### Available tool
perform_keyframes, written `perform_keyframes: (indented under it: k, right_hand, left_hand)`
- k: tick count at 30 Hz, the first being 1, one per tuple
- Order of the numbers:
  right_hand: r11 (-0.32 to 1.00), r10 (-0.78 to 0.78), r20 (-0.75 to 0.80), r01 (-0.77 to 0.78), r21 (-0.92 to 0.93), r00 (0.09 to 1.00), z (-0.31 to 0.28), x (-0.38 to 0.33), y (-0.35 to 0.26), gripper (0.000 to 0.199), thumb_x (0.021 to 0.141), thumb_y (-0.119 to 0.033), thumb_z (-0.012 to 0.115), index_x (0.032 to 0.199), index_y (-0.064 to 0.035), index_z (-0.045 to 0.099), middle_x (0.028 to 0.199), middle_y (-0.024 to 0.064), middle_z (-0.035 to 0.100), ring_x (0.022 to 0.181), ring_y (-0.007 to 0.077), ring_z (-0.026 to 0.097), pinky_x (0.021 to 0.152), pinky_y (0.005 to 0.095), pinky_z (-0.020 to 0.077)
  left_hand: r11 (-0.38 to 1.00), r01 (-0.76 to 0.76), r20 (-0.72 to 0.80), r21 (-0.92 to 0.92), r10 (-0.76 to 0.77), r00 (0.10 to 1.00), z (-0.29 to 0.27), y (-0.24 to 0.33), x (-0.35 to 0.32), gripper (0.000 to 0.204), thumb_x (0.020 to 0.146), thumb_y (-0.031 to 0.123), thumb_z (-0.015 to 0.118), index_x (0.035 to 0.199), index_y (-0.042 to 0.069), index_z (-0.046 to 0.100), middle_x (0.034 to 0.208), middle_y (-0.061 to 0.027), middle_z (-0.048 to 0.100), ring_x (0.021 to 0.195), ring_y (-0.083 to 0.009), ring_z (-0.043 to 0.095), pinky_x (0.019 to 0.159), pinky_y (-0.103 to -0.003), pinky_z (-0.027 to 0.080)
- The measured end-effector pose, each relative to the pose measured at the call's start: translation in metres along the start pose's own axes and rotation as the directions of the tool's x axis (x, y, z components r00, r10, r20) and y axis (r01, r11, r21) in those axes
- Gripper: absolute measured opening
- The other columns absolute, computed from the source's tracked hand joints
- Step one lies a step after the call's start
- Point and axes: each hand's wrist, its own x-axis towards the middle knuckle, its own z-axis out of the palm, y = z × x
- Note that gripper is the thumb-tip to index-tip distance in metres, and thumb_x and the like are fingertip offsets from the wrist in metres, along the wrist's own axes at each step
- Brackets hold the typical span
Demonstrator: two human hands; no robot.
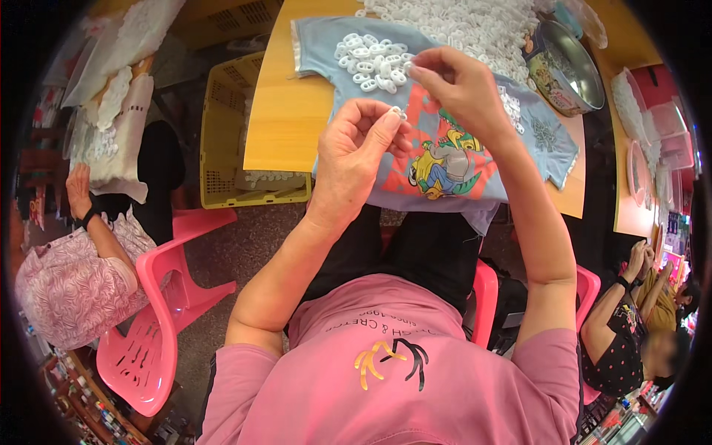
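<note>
My left hand (356, 152) is closed, pinching a small white plastic piece (398, 113) between thumb and forefinger; the other fingers curl behind it. To its upper right, my right hand (461, 85) reaches to the right edge of a small pile of white oval plastic pieces (363, 55). Its thumb and forefinger close on one white piece at that edge. The pile lies on a light blue T-shirt (319, 55) with a cartoon print (445, 159), spread over the table. Beyond my right wrist are more white pieces (512, 107) and a patch of tiny metal parts (545, 135).
A large heap of white pieces (460, 26) covers the table's far side. A round tin (567, 70) stands at the far right. Left of the wooden table (278, 111) is a yellow crate (222, 133). Another person's hand (78, 191) and a pink chair (159, 319) are at the left; people sit right.
</note>
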Motion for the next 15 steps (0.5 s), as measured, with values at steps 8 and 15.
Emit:
perform_keyframes:
  k: [8, 15]
  right_hand:
    - [0.745, 0.161, 0.150, -0.220, 0.629, 0.975, -0.021, -0.048, -0.005, 0.029, 0.091, -0.015, 0.066, 0.114, 0.0026, 0.064, 0.092, 0.0053, 0.065, 0.064, 0.0045, 0.055, 0.056, 0.0205, 0.0514]
    - [0.718, 0.115, 0.106, -0.156, 0.678, 0.988, -0.030, -0.075, -0.004, 0.029, 0.092, -0.014, 0.065, 0.116, 0.0017, 0.062, 0.091, 0.0048, 0.064, 0.063, 0.0050, 0.055, 0.056, 0.0209, 0.0516]
  left_hand:
    - [0.999, 0.002, 0.023, 0.050, -0.003, 1.000, 0.016, 0.002, 0.002, 0.017, 0.096, 0.015, 0.061, 0.100, -0.001, 0.055, 0.089, -0.0088, 0.066, 0.075, -0.0125, 0.064, 0.068, -0.025, 0.052]
    - [0.995, -0.104, 0.071, -0.011, 0.104, 0.992, 0.036, -0.007, 0.002, 0.016, 0.095, 0.013, 0.061, 0.103, -0.001, 0.057, 0.096, -0.0090, 0.067, 0.081, -0.0108, 0.063, 0.073, -0.024, 0.052]
